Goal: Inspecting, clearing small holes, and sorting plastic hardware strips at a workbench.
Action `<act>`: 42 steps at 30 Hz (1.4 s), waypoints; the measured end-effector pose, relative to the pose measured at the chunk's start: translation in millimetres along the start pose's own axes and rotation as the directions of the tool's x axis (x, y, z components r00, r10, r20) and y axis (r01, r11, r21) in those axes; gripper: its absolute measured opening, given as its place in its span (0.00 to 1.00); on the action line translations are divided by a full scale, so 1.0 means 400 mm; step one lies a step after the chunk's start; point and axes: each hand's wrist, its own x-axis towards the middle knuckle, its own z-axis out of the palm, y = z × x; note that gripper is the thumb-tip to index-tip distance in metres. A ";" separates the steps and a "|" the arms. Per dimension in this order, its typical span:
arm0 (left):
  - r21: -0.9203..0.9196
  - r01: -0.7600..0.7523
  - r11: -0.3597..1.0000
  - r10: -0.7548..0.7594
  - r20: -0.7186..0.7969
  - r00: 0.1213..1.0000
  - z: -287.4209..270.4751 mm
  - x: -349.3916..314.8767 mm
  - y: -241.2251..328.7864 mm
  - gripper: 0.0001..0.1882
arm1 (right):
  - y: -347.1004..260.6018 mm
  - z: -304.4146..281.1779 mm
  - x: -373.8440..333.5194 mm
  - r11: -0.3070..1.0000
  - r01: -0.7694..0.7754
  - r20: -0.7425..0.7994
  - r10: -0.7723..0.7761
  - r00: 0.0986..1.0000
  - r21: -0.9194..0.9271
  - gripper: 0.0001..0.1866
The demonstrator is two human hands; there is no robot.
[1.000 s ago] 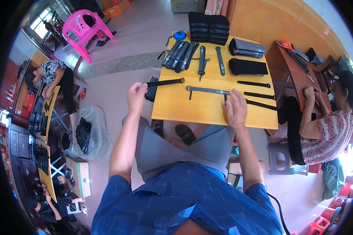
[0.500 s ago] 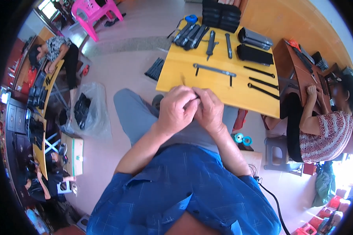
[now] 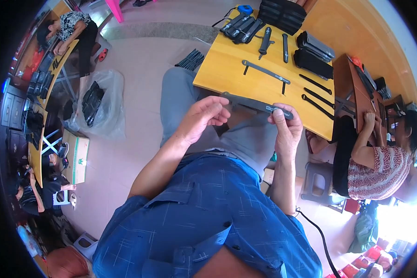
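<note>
Beside the desk (image 3: pixel 217 69), the right hand (image 3: pixel 288 132) pinches a grey strap (image 3: pixel 252 103). The left hand (image 3: pixel 201 118) curls its fingers at the other end, grip hard to tell

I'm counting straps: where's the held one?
In the head view, right of centre, the right hand holds the grey strap by the yellow table, its left end near the left hand.

A long, flat, dark grey strap (image 3: pixel 251 103) with a pale mark near its rounded right end is held up by the near edge of the yellow rectangular wooden table (image 3: pixel 222 69); it bows slightly. It runs roughly along that edge.
</note>
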 end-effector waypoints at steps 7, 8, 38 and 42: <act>-0.060 0.055 0.997 -0.063 -0.155 0.986 0.026 0.018 -0.003 0.22 | 0.006 -0.009 -0.012 0.996 -0.084 -0.006 0.084 0.996 0.011 0.12; -0.060 0.123 0.991 -0.128 -0.075 0.989 0.006 0.032 -0.012 0.23 | 0.005 -0.009 -0.010 0.996 -0.082 -0.005 0.082 0.997 0.022 0.11; 0.337 0.185 0.923 -0.117 -0.213 0.970 -0.077 0.465 0.043 0.07 | 0.150 -0.161 0.310 0.944 -0.265 -0.299 0.200 0.933 -0.197 0.09; 0.438 0.185 0.880 -0.081 -0.246 0.966 -0.075 0.528 0.032 0.07 | 0.155 -0.186 0.356 0.880 -0.380 -0.312 0.289 0.905 -0.286 0.12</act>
